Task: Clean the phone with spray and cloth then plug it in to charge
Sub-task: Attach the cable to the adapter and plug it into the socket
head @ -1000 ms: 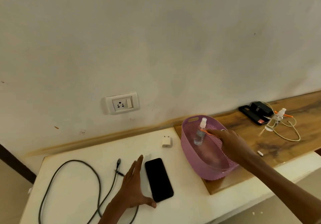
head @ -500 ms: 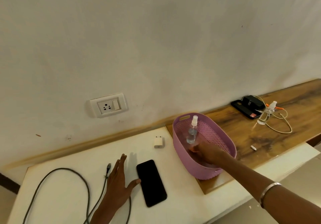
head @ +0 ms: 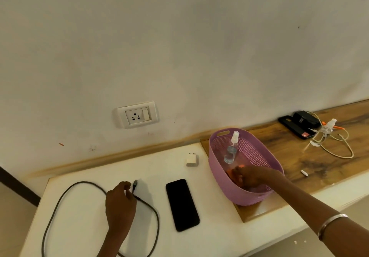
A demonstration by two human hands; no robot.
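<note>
A black phone [head: 182, 204] lies face up on the white table [head: 215, 228]. To its right stands a purple basket [head: 225, 187] with a clear spray bottle [head: 231, 151] upright inside. My right hand [head: 249, 177] is down in the basket, fingers curled on an orange cloth [head: 230, 172] that is mostly hidden. My left hand [head: 119, 199] sits left of the phone, fingers curled right beside the plug end of a dark charging cable [head: 135, 185]; whether it grips the cable is unclear. A white charger adapter [head: 192, 160] stands behind the phone, below a wall socket [head: 136, 117].
The basket rests on a wooden board [head: 319, 163]. At the board's far right lie another dark phone [head: 295, 127], a small spray bottle [head: 328, 128], a cream cable [head: 337, 151] and a small white piece [head: 304, 173]. The dark cable loops across the table's left.
My left hand left the phone's side, moved left to the cable's plug end and curled its fingers. My right hand went deeper into the basket, onto the orange cloth.
</note>
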